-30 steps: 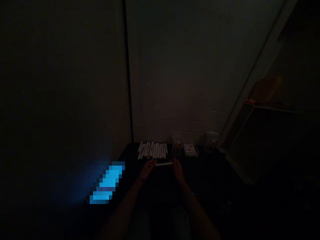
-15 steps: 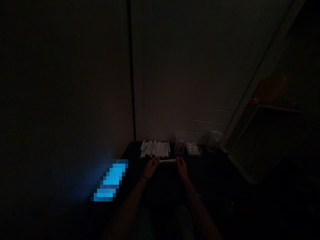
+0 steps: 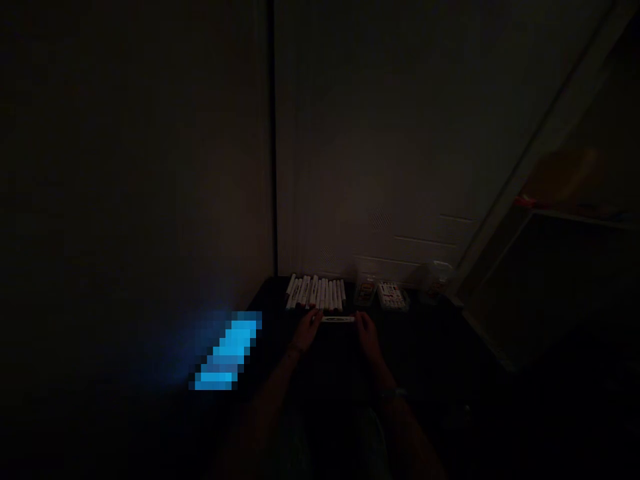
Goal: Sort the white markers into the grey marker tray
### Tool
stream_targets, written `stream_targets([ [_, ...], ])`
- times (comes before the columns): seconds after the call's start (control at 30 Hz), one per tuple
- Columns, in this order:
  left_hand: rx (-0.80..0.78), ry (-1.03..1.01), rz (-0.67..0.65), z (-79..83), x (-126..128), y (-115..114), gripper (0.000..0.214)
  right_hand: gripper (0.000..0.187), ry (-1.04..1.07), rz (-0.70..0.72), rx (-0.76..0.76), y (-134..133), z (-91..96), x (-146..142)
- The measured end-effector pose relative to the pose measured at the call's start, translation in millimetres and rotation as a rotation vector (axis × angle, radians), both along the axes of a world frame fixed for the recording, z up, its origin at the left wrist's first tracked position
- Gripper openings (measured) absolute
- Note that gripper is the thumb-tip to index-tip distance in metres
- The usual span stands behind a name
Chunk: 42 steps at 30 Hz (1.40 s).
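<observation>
Between my two hands a white marker (image 3: 338, 319) lies level, dark lettering along its barrel. My left hand (image 3: 307, 329) pinches its left end, and my right hand (image 3: 367, 331) grips the right end. Just beyond it, a row of several white markers (image 3: 320, 293) lies side by side on the dark table (image 3: 340, 363). To the right of the row is a clear plastic case (image 3: 365, 291) with a label, and beside that a clear case packed with markers (image 3: 393, 295). The dim light hides the finer detail of my fingers.
Another clear container (image 3: 438, 280) stands at the table's back right. A glowing blue blurred screen (image 3: 230, 350) is at the left. Pale panels (image 3: 370, 167) rise behind the table, and a shelf (image 3: 575, 217) with an orange object is at the right.
The view has shifted slightly, so the scene sits a little further right and higher. Both hands still hold the same marker, which now lies nearly level.
</observation>
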<state>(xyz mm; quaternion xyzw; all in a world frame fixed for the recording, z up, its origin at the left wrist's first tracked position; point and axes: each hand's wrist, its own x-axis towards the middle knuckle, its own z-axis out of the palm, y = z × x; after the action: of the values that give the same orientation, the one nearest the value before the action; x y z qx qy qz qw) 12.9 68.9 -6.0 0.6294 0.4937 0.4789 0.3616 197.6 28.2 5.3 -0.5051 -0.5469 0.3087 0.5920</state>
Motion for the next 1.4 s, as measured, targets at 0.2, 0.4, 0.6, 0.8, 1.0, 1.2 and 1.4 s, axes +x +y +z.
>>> stream_targets([
  [0.2, -0.013, 0.012, 0.032, -1.8, 0.4, 2.5, 0.043, 0.035, -0.013, 0.009, 0.021, 0.9, -1.1, 0.5],
  [0.4, 0.0, 0.053, 0.027, -2.8, 0.2, 2.5, 0.044, 0.034, -0.027, 0.019, 0.008, 3.4, -4.9, 2.7],
  [0.6, 0.056, 0.128, -0.001, -0.1, 0.9, -1.5, 0.042, 0.031, 0.005, -0.091, -0.005, 6.0, -10.7, 3.4],
  [0.8, 0.095, 0.155, 0.0, 3.5, 1.8, -4.5, 0.041, 0.028, 0.073, -0.105, -0.021, 8.2, -13.5, 4.2],
  [1.0, 0.108, 0.127, 0.005, 1.7, 2.2, -2.6, 0.041, 0.031, -0.027, -0.048, -0.007, 5.6, -9.4, 5.7],
  [1.2, 0.119, 0.133, 0.019, -1.7, 2.5, 0.2, 0.04, 0.037, -0.061, -0.032, 0.001, 1.8, -4.4, 2.9],
  [1.4, 0.12, 0.192, -0.006, 2.2, 3.1, -2.6, 0.041, 0.038, -0.083, -0.079, 0.015, 3.0, -4.2, 2.8],
])
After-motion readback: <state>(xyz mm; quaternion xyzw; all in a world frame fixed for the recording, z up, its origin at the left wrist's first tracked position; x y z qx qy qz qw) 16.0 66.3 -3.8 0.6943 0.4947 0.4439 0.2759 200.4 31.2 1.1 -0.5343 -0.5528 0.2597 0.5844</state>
